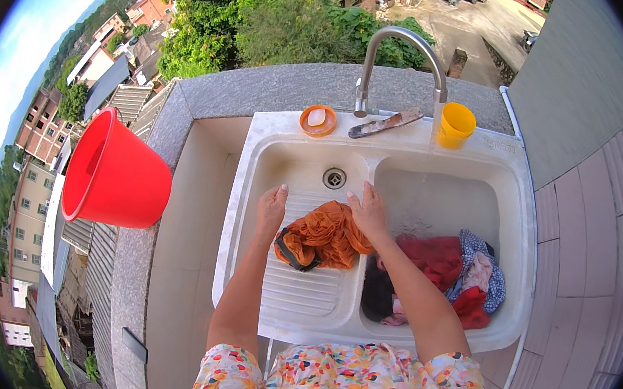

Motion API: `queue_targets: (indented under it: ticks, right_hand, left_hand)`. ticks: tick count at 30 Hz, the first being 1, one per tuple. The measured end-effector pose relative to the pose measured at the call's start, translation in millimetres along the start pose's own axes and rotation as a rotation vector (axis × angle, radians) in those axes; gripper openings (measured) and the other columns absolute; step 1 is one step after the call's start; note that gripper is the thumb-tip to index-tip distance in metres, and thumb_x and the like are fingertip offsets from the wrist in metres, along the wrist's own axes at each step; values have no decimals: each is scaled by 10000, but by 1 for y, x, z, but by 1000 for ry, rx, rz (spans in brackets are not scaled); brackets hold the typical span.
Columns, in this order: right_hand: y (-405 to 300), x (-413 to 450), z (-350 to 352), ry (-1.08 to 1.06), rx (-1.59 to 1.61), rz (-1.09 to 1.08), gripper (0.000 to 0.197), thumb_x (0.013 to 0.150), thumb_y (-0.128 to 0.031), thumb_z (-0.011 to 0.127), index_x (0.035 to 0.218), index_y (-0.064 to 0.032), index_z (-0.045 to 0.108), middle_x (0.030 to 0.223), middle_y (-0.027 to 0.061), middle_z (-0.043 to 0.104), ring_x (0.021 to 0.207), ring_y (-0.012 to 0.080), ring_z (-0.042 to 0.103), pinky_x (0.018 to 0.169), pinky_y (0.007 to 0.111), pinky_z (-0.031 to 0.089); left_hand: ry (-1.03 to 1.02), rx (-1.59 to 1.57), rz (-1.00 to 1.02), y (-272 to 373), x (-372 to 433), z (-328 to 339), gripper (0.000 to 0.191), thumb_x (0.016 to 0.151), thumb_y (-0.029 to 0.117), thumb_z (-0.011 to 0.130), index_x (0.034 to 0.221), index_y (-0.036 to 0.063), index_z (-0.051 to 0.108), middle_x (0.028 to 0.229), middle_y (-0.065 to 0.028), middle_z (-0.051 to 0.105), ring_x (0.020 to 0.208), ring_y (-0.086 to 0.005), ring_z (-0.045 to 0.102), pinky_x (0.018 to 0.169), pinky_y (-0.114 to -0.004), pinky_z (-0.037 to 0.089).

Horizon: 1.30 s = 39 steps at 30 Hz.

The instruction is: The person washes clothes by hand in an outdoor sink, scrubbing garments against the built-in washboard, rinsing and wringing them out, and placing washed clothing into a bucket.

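A wet, bunched orange garment (333, 234) with a dark band lies on the ribbed washboard slope (301, 296) of the left sink basin. To its left is my left hand (272, 206), held apart from the cloth with nothing visible in it. My right hand (368, 212) is at the garment's upper right edge, fingers apart; whether it touches the cloth is unclear. In the right basin, water (436, 199) surrounds a heap of laundry: a dark red cloth (433, 256), a blue-patterned cloth (495, 282) and a pale pink piece (478, 272).
A curved metal faucet (408, 32) runs water into the right basin. Along the back rim sit an orange soap dish (316, 129), a scrub brush (385, 123) and a yellow cup (456, 127). A red bucket (131, 175) stands on the granite ledge (136, 267) at left.
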State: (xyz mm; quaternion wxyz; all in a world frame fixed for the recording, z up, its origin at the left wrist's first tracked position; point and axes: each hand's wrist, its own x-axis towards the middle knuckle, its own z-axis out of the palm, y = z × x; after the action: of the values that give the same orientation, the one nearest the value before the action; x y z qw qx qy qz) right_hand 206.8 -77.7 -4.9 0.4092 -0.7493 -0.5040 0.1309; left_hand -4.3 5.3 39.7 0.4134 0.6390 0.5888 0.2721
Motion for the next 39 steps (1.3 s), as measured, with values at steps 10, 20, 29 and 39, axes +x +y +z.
queue_targets:
  ticks: [10, 20, 29, 39]
  right_hand:
    - [-45, -132, 0, -169, 346, -164, 384, 853, -354, 441, 1048, -40, 545, 1122, 158, 480, 1076, 312, 416, 955, 407, 286]
    - [-1, -44, 84, -57, -455, -64, 244, 837, -319, 501, 695, -127, 549, 842, 34, 514, 870, 223, 456, 793, 431, 306]
    - [-8, -40, 48, -605, 202, 270, 330, 839, -368, 471, 971, -87, 583, 1196, 138, 427, 1148, 328, 338, 976, 457, 224]
    - [-33, -76, 52, -86, -124, -222, 172, 833, -200, 483, 800, -52, 565, 880, 80, 520, 888, 264, 464, 822, 412, 326]
  left_hand:
    - [-344, 404, 597, -38, -124, -3, 465, 809, 442, 477, 1100, 91, 565, 1210, -108, 459, 1196, -294, 333, 960, -566, 159]
    - [-375, 525, 207, -17, -28, 53, 288, 837, 331, 463, 845, 68, 581, 957, -66, 586, 972, -255, 498, 818, -440, 355]
    - [-435, 301, 32, -12, -49, 21, 407, 832, 429, 479, 972, 57, 568, 1155, -129, 480, 1112, -327, 394, 932, -491, 254]
    - [-329, 357, 515, -49, -62, 28, 268, 848, 302, 477, 858, 36, 504, 1010, -124, 493, 989, -323, 431, 889, -504, 288]
